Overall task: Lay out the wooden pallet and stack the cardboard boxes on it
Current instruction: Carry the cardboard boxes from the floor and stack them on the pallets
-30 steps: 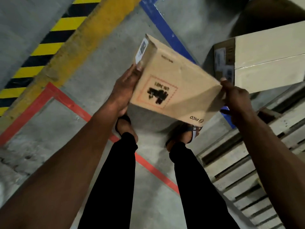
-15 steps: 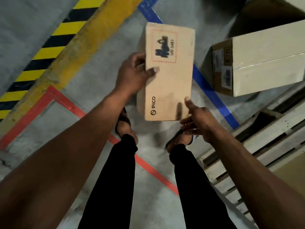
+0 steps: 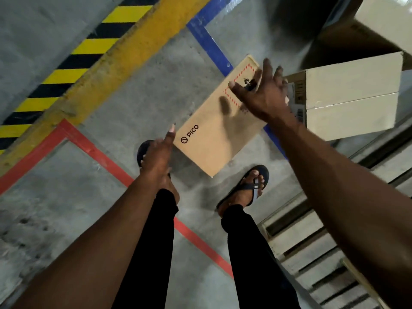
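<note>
Grey concrete floor (image 3: pixel 138 90), yellow-black hazard stripe (image 3: pixel 73 61), red tape line (image 3: pixel 93 150), blue tape line (image 3: pixel 207 45)

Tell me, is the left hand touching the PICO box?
Cannot tell. In the head view the left hand's fingertip lies right at the PICO box corner, showing neither contact nor gap plainly.

Open concrete floor (image 3: pixel 138 92) spreads across the middle and left, marked only by flat painted lines, so a hand can pass freely there. On the right, the brown cardboard box (image 3: pixel 214 134) lies tilted across the blue line (image 3: pixel 207 45), with the right hand (image 3: pixel 260 94) spread above its far end and the left hand (image 3: pixel 159 152) at its near left corner. Just right of it, a large white box (image 3: pixel 352 97) blocks the way, a further box (image 3: pixel 383 21) beyond it. The wooden pallet (image 3: pixel 312 246) fills the near right, its slats gapped. The person's feet stand in the near centre.
</note>
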{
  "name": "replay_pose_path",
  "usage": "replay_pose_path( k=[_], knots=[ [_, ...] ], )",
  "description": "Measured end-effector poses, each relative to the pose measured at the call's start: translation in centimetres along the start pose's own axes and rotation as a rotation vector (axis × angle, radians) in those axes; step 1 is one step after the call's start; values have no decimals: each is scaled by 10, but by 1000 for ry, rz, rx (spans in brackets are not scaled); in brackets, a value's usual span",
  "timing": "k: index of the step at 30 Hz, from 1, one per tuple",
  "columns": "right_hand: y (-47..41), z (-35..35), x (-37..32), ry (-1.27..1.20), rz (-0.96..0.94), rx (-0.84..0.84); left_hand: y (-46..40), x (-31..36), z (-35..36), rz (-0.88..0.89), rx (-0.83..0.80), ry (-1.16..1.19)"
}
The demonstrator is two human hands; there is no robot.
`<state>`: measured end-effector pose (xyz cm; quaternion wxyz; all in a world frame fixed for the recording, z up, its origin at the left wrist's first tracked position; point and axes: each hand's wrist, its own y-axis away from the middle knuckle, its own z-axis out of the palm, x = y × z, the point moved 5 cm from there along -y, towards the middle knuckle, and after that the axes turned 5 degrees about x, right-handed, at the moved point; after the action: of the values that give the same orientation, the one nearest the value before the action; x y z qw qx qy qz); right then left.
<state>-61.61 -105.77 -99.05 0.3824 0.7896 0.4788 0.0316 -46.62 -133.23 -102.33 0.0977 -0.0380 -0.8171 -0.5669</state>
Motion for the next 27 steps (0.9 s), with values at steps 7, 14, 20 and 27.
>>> replay_pose_path(
  k=[7,14,20,27],
  knots=[
    [-6,-7,17,-254,251,-74,87,34,-10,287,45,336],
    [53,44,59,-638,547,-350,145,67,-12,753,177,-194],
    [56,60,97,-913,710,-311,80,95,-13,871,267,-270],
    [56,56,113,-899,731,-311,-14,100,-10,570,150,-268]
  ],
)
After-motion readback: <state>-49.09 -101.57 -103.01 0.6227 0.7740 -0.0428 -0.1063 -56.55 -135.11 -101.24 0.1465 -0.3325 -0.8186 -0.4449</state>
